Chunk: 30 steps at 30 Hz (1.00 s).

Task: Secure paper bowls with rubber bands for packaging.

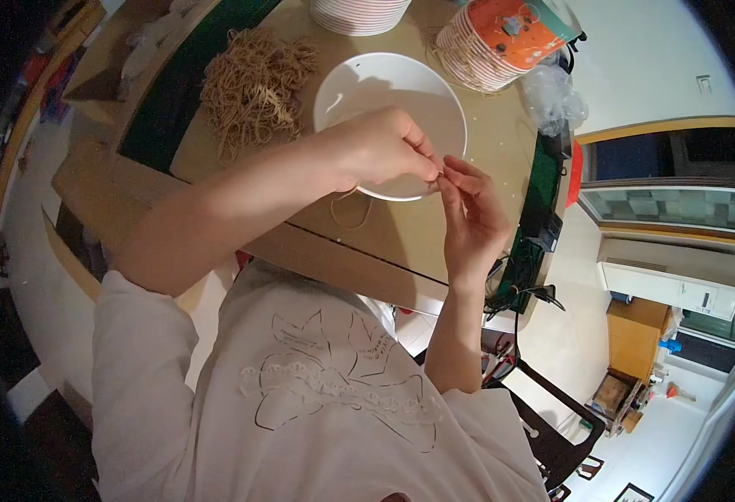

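My left hand [388, 149] reaches across over the near right part of a white bowl [327, 96], its fingers closed in a pinch. A thin tan cord [352, 226] trails out beneath it and hangs in a loop over the table edge side of the bowl. Fingertip to fingertip with it, my right hand [474, 209] is also pinched, just beyond the bowl's right rim. Something tiny sits between the two sets of fingertips, too small to name. Left of the bowl lies a tangled heap of tan cord [254, 92].
On the tan table [300, 219], a stack of striped paper cups [359, 15] and an orange-printed stack of paper tubs [501, 42] stand behind the bowl. A clear plastic bag [554, 99] lies at the right. Black cables [514, 293] hang near the right corner, above a black chair [560, 427].
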Motion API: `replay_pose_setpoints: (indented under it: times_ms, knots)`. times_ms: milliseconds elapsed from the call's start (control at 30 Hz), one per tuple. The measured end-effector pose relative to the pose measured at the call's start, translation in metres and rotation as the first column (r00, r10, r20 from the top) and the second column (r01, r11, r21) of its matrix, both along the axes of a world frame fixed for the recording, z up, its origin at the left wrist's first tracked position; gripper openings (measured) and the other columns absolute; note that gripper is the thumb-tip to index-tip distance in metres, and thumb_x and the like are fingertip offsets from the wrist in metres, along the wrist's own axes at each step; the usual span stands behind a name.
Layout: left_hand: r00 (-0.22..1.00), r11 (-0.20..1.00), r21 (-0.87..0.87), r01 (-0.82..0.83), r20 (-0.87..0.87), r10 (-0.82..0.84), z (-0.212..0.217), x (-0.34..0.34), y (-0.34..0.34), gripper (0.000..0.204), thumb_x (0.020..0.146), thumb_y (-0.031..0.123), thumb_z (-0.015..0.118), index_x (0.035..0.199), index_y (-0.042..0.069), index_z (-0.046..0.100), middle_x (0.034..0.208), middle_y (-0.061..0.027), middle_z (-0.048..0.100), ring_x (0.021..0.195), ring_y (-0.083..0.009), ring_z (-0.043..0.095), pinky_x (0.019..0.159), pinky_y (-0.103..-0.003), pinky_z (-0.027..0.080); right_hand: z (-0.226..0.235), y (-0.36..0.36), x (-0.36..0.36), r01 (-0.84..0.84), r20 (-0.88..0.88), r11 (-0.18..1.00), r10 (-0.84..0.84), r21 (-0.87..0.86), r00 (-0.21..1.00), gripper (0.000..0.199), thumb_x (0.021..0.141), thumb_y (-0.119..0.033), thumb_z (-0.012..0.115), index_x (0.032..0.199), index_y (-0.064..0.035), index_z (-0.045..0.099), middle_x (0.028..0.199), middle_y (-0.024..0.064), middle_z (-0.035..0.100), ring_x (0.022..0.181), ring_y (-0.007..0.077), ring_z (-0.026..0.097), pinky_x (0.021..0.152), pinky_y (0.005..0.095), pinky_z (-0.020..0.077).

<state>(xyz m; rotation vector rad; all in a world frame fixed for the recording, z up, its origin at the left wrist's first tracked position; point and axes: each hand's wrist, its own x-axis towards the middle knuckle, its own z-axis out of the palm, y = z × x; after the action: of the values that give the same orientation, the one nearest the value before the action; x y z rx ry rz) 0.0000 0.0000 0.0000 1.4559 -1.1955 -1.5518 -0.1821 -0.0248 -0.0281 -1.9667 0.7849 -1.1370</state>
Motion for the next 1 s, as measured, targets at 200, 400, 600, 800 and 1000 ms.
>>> replay_pose_setpoints:
  times_ms: [200, 400, 600, 800, 1000]
  knots:
    - [0.991, 0.992, -0.098, -0.077, -0.116, 0.065, -0.004, -0.004, 0.003, 0.013, 0.084, 0.011, 0.063, 0.091, 0.002, 0.068, 0.078, -0.0067, 0.068, 0.053, -0.0049, 0.047, 0.047, -0.021, 0.035, 0.005, 0.001, 0.001, 0.035, 0.012, 0.996, -0.037, 0.081, 0.999, 0.010, 0.083, 0.005, 0.064, 0.091, 0.0019, 0.061, 0.100, 0.0129, 0.065, 0.089, 0.0165, 0.063, 0.077, 0.0272, 0.0520]
    - [0.984, 0.903, -0.428, -0.021, 0.152, 0.095, -0.007, -0.008, 0.006, 0.014, 0.083, 0.007, 0.063, 0.092, -0.003, 0.066, 0.082, -0.0095, 0.069, 0.077, -0.0135, 0.065, 0.074, -0.027, 0.050, 0.004, 0.000, 0.003, 0.062, 0.033, 0.991, -0.066, 0.116, 0.997, 0.008, 0.083, 0.006, 0.063, 0.090, 0.0020, 0.060, 0.099, 0.0120, 0.065, 0.089, 0.0143, 0.062, 0.076, 0.0264, 0.0520]
    - [0.975, 0.884, -0.460, -0.080, 0.149, 0.165, -0.006, -0.009, 0.009, 0.011, 0.084, 0.008, 0.062, 0.089, -0.002, 0.065, 0.081, -0.0093, 0.068, 0.076, -0.0120, 0.063, 0.072, -0.027, 0.050, 0.010, 0.004, 0.007, 0.036, -0.004, 0.994, -0.036, 0.107, 0.999, 0.019, 0.080, 0.006, 0.065, 0.098, 0.0020, 0.058, 0.095, 0.0098, 0.065, 0.085, 0.0143, 0.063, 0.074, 0.0256, 0.0510]
    - [0.972, 0.877, -0.466, -0.115, 0.131, 0.197, -0.005, -0.008, 0.008, 0.010, 0.085, 0.008, 0.062, 0.087, -0.002, 0.064, 0.079, -0.0083, 0.067, 0.078, -0.0120, 0.063, 0.071, -0.027, 0.050, 0.011, 0.002, 0.008, 0.040, -0.085, 0.999, -0.042, -0.025, 0.995, 0.027, 0.078, 0.007, 0.065, 0.103, 0.0004, 0.056, 0.089, 0.0083, 0.065, 0.080, 0.0139, 0.063, 0.073, 0.0263, 0.0501]
    - [0.962, 0.864, -0.495, -0.097, 0.175, 0.208, -0.005, -0.009, 0.008, 0.010, 0.084, 0.007, 0.063, 0.087, -0.002, 0.064, 0.079, -0.0087, 0.068, 0.076, -0.0126, 0.064, 0.068, -0.028, 0.050, 0.015, 0.003, 0.010, 0.052, -0.087, 0.997, -0.057, -0.061, 0.995, 0.028, 0.077, 0.007, 0.066, 0.102, 0.0002, 0.056, 0.086, 0.0088, 0.065, 0.079, 0.0158, 0.063, 0.073, 0.0272, 0.0502]
